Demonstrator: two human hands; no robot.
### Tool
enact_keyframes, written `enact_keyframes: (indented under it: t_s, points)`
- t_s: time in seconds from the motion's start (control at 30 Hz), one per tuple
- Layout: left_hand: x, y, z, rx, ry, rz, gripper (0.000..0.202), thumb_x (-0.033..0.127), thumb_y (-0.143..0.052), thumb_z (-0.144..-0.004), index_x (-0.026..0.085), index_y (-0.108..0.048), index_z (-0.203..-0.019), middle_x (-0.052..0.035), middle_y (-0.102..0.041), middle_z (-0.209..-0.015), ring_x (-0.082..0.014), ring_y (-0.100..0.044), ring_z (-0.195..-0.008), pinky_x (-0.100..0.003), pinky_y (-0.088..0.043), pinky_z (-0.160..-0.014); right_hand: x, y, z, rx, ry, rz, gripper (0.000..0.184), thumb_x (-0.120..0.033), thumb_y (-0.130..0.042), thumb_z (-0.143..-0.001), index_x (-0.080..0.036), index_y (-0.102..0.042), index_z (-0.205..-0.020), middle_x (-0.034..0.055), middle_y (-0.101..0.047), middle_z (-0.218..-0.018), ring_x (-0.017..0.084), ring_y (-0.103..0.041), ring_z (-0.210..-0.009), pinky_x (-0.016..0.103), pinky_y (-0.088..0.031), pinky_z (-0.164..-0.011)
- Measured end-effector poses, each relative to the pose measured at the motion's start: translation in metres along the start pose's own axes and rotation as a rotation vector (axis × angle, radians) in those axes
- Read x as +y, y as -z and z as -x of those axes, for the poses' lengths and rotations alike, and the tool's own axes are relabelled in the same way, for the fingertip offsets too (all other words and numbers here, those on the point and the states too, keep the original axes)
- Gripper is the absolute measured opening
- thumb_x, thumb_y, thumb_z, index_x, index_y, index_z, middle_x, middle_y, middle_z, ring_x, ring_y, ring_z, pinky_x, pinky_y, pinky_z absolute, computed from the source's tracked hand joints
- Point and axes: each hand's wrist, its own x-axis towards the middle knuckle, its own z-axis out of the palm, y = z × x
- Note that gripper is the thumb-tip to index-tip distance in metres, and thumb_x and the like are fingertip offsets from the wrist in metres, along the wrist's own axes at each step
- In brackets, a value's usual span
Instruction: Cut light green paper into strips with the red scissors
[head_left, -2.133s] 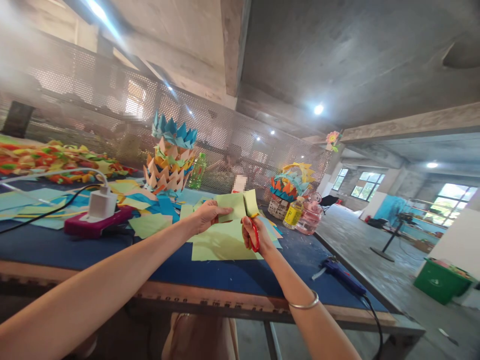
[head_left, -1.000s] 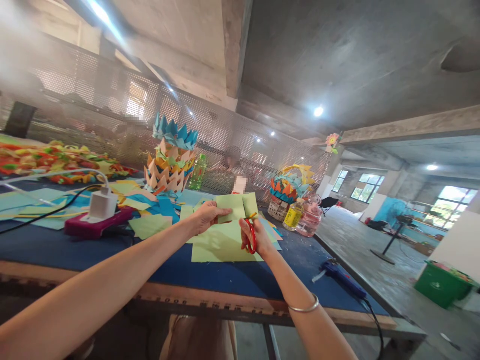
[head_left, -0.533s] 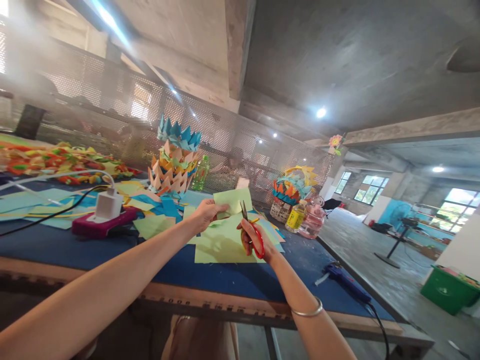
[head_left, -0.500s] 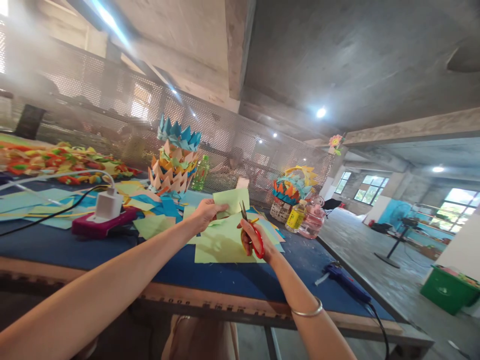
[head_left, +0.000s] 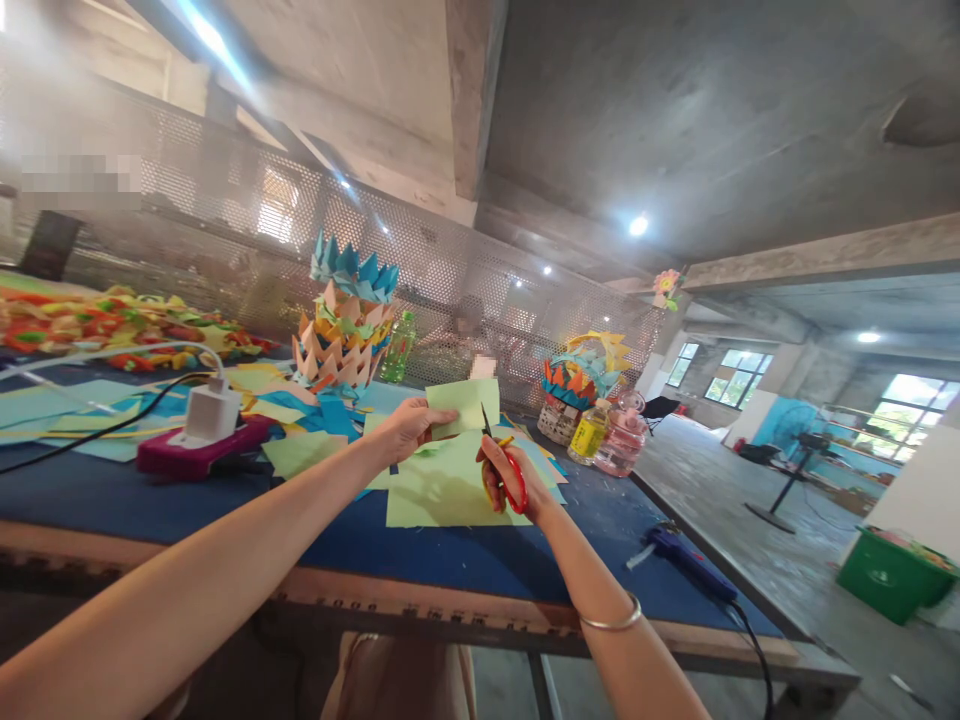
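Observation:
Between thumb and fingers, my left hand (head_left: 417,428) pinches a light green piece of paper (head_left: 469,405) above the table. My right hand (head_left: 517,475) is closed on scissors (head_left: 516,490) with red handles. Their dark blades point up and meet the lower right part of the held paper. A yellow thing, also in my right hand, shows by the scissors; its kind is unclear. Below both hands lies a larger light green sheet (head_left: 427,500), with small green scraps near its upper edge.
On the blue table (head_left: 495,565) are a magenta power strip (head_left: 172,458) with a white charger (head_left: 211,413), stacked paper crowns (head_left: 341,350), a yellow-labelled bottle (head_left: 590,435), a pink jug (head_left: 621,440) and a blue glue gun (head_left: 688,562). Colourful scraps (head_left: 120,325) lie at the far left.
The scissor blades, slightly apart earlier, now look closed at the held paper's edge. My left hand keeps its grip on the paper, and the view has shifted slightly.

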Motion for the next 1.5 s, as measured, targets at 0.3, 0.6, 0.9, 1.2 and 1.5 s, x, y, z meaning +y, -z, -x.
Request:
enact_keyframes:
  t_s: [0.3, 0.6, 0.9, 1.2, 1.5]
  points:
    - [-0.002, -0.007, 0.009, -0.116, 0.118, -0.033, 0.023, 0.008, -0.080, -0.053, 0.007, -0.066, -0.071, -0.0090, -0.070, -0.067, -0.0180, -0.066, -0.060, -0.029, -0.058, -0.062, 0.005, 0.001, -0.003, 0.074, 0.046, 0.009, 0.050, -0.064, -0.040, -0.081, -0.017, -0.050, -0.071, -0.0055, -0.046, -0.037, 0.011, -0.044, -0.026, 0.020, -0.033, -0.030]
    - [-0.006, -0.012, 0.015, -0.100, 0.169, 0.022, 0.038, 0.003, -0.078, -0.055, 0.017, -0.044, -0.059, -0.0012, -0.064, -0.060, -0.0155, -0.066, -0.058, -0.032, -0.058, -0.067, 0.007, 0.003, 0.000, 0.155, 0.043, 0.128, 0.058, -0.066, -0.036, -0.082, -0.019, -0.045, -0.049, -0.0005, -0.046, -0.034, 0.010, -0.044, -0.029, 0.020, -0.036, -0.034]
    - [-0.010, -0.013, 0.014, -0.094, 0.171, 0.045, 0.042, 0.002, -0.078, -0.055, 0.017, -0.040, -0.063, 0.0009, -0.064, -0.060, -0.0154, -0.066, -0.059, -0.036, -0.058, -0.069, 0.006, 0.001, -0.001, 0.165, 0.079, 0.136, 0.059, -0.065, -0.035, -0.083, -0.019, -0.043, -0.046, -0.0009, -0.043, -0.032, 0.009, -0.041, -0.026, 0.020, -0.033, -0.032]
    - [-0.008, -0.016, 0.016, -0.075, 0.174, 0.046, 0.045, 0.001, -0.080, -0.052, 0.018, -0.039, -0.062, 0.0007, -0.063, -0.061, -0.0166, -0.067, -0.061, -0.036, -0.058, -0.071, 0.007, 0.000, 0.000, 0.174, 0.104, 0.153, 0.062, -0.065, -0.031, -0.085, -0.020, -0.040, -0.042, 0.0007, -0.044, -0.031, 0.009, -0.039, -0.024, 0.021, -0.032, -0.030]
    - [-0.011, -0.015, 0.014, -0.100, 0.183, 0.040, 0.038, 0.002, -0.078, -0.054, 0.015, -0.045, -0.066, -0.0028, -0.066, -0.066, -0.0158, -0.067, -0.060, -0.035, -0.058, -0.070, 0.009, -0.001, -0.001, 0.180, 0.092, 0.115, 0.066, -0.067, -0.031, -0.083, -0.020, -0.037, -0.037, 0.0006, -0.040, -0.028, 0.009, -0.037, -0.022, 0.021, -0.029, -0.028]
